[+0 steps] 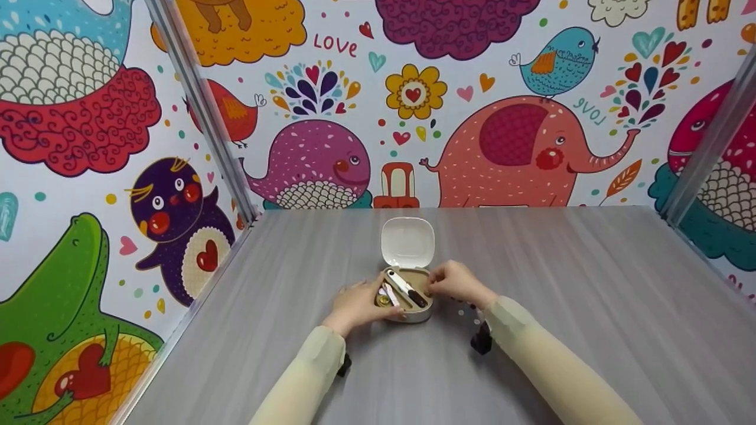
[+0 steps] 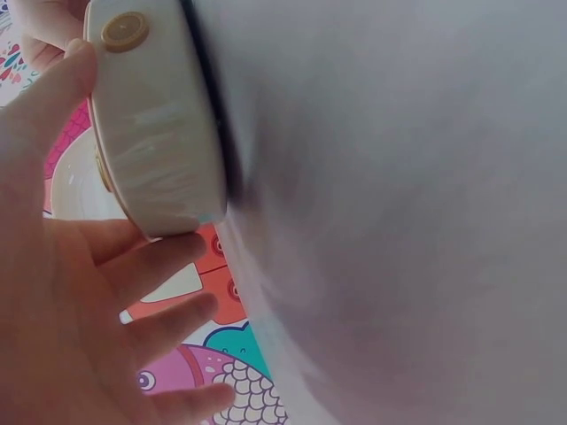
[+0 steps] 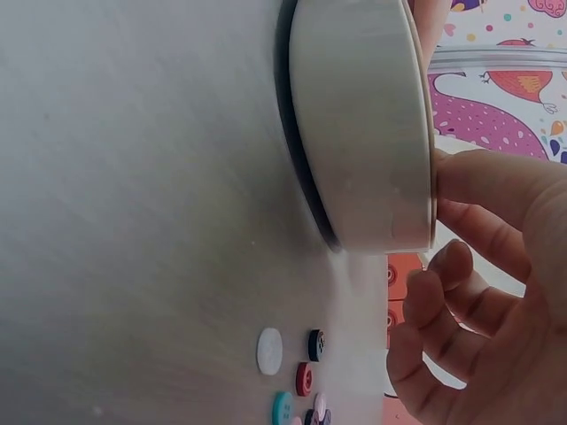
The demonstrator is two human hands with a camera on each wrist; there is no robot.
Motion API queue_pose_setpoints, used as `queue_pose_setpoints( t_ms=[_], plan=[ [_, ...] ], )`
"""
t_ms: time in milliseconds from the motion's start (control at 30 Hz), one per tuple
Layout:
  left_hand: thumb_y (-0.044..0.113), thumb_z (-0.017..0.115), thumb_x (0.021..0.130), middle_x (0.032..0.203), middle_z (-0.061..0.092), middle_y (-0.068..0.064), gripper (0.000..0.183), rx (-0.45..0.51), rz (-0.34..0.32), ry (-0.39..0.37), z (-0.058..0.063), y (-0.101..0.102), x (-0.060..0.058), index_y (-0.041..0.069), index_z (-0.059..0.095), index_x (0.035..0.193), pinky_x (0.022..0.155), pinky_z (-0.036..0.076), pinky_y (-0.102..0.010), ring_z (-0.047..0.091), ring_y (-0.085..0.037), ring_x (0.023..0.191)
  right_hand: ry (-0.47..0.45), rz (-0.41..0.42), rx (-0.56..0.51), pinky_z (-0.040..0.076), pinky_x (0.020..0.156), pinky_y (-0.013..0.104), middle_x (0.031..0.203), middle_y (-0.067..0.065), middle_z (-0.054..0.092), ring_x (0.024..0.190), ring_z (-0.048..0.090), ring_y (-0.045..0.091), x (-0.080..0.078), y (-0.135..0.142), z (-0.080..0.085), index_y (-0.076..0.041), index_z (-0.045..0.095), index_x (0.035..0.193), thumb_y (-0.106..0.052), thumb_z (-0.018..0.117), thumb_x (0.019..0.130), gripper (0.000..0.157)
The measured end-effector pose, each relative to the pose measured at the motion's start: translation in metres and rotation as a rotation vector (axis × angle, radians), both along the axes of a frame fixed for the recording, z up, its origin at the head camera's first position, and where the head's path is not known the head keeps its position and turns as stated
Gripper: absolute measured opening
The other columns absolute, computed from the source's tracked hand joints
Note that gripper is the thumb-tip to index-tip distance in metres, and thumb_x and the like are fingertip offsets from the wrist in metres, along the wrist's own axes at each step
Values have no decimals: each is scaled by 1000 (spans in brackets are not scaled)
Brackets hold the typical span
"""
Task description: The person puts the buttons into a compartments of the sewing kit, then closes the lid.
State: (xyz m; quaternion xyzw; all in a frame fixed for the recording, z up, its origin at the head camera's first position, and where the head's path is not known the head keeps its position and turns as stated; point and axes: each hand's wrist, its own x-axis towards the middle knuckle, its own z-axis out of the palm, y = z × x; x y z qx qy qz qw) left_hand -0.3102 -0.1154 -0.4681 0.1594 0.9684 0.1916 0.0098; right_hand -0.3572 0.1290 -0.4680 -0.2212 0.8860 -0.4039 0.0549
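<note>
A small white sewing box point(image 1: 413, 317) stands on the table with its lid point(image 1: 407, 242) raised at the back. Inside the tan compartments lie a slim white-and-black tool point(image 1: 407, 287) and, left of it, small pale and gold items point(image 1: 384, 299). My left hand point(image 1: 357, 304) holds the box from the left, thumb at the front rim near a gold round knob point(image 2: 124, 32), other fingers spread. My right hand point(image 1: 458, 282) reaches over the right rim, thumb and index finger dipping into the right compartment. Their tips are hidden there, so I cannot tell what they hold.
Several loose buttons lie on the table right of the box, among them a white button point(image 3: 269, 351), a red button point(image 3: 304, 379) and a teal button point(image 3: 282, 407). Printed cartoon panels point(image 1: 407, 136) stand behind the grey table point(image 1: 561, 265) and at its sides.
</note>
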Motion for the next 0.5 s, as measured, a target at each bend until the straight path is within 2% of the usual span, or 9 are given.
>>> queue_pose_setpoints(
  t_ms=[167,333,500],
  plan=[
    [71,63,76,138,55,-13,98,3,-1,-6,-4,1,0,15,35,152,103,30,-62,43,-39,131,-11,-41,-11,37,40,23,65,2,63,46,46,8,5,8,1,-10,74,78,-11,71,82,5],
    [70,64,76,137,55,-13,97,-8,8,-2,-4,0,-1,16,36,151,102,30,-64,44,-38,130,-53,-69,-63,43,41,25,69,13,66,48,53,17,9,25,5,-7,73,79,-11,70,82,6],
    [70,65,75,138,54,-14,98,-10,8,3,-1,0,-2,14,36,151,104,28,-64,43,-38,131,-15,-62,-76,47,53,24,72,10,67,60,59,19,10,47,5,-1,73,81,-4,68,82,6]
  ],
)
